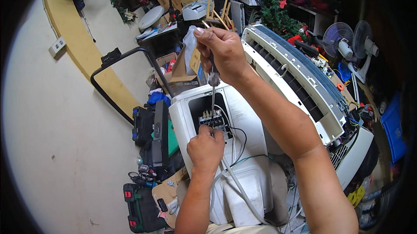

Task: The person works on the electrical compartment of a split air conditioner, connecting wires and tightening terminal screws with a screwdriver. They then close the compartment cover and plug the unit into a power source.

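Observation:
My right hand [223, 51] is closed around the handle of a screwdriver [213, 79] with a clear grip. Its shaft points down, the tip at a terminal block [210, 117] in a dark rectangular opening. That opening is in the side of a white appliance casing [245, 108]. Just below the terminal block, my left hand [206, 149] has its thumb and fingers pinched together; what they hold is hidden. A black wire [244, 135] and a thick grey-white cable [236, 179] run from the opening.
Right of the casing lies an opened air conditioner indoor unit [289, 82]. Two fans [339, 38] stand beyond it. Tool cases [141, 208] sit by the wall at left, near a black handle bar [96, 82]. Cardboard boxes [180, 75] are behind.

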A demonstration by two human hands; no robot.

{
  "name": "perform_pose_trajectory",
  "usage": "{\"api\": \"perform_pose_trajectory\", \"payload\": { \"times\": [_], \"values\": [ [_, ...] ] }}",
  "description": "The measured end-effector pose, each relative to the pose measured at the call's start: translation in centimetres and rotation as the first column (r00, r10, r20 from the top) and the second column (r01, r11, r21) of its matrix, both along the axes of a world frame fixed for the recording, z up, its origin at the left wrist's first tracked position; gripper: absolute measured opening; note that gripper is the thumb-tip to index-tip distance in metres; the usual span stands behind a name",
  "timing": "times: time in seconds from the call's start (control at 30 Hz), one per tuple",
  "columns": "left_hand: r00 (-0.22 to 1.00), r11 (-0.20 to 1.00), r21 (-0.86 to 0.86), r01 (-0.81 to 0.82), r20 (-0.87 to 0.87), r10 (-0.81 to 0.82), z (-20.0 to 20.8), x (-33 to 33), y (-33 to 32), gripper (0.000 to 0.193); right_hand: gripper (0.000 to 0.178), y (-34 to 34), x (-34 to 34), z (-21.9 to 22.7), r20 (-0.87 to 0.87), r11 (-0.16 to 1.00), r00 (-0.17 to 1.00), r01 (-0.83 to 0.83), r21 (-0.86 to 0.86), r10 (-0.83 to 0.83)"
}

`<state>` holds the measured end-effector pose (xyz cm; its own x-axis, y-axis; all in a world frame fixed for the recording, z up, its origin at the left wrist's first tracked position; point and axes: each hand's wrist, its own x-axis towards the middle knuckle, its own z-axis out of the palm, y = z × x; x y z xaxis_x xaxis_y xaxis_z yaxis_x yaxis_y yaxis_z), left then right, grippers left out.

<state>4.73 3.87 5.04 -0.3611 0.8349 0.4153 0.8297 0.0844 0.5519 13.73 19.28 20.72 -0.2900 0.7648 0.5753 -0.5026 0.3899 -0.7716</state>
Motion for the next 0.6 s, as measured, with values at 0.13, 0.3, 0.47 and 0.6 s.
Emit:
{"api": "perform_pose_trajectory", "payload": {
  "times": [0.13,0.3,0.47,0.6],
  "values": [
    [0.998,0.998,-0.064,-0.02,0.056,0.023,0.1,0.1,0.0,0.024,0.039,1.1,-0.4,-1.3,-0.018,0.998,0.999,-0.029,-0.056,0.028],
    [0.999,1.0,-0.019,-0.022,0.037,0.022,0.1,0.2,0.3,0.023,0.04,1.5,-0.8,-1.5,-0.015,0.997,0.999,-0.035,-0.072,0.034],
    [1.0,1.0,-0.006,-0.017,0.024,0.017,-0.1,0.1,0.4,0.022,0.036,2.1,-0.9,-1.8,-0.015,0.997,0.999,-0.035,-0.073,0.034],
    [0.999,1.0,-0.005,-0.013,0.04,0.013,-0.2,0.0,0.4,0.021,0.038,2.2,-1.2,-1.5,0.062,0.996,0.998,0.024,-0.083,-0.019]
  ]
}}
